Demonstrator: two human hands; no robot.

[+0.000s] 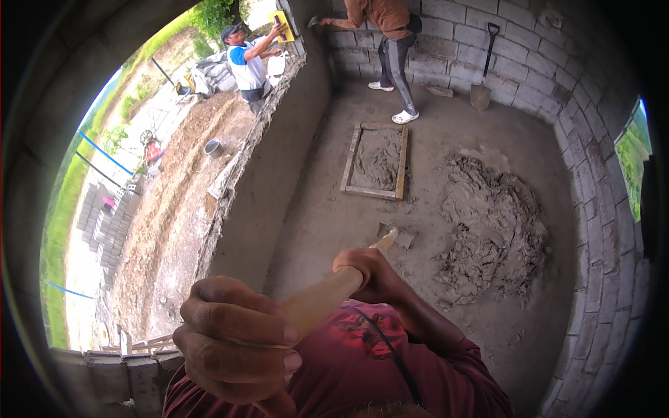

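Both my hands grip a hoe by its long pale wooden handle. My left hand is wrapped round the upper end, close in front of my chest. Farther down the handle, my right hand is closed round it. The hoe's grey blade is down at the grey floor, just left of a heap of wet mortar. Beyond the blade lies a shallow wooden frame with mortar inside it.
A shovel leans against the block wall. By the far wall stands a co-worker in an orange top. Outside the wide opening, another person holds a yellow float. A bucket and stacked blocks are outside.
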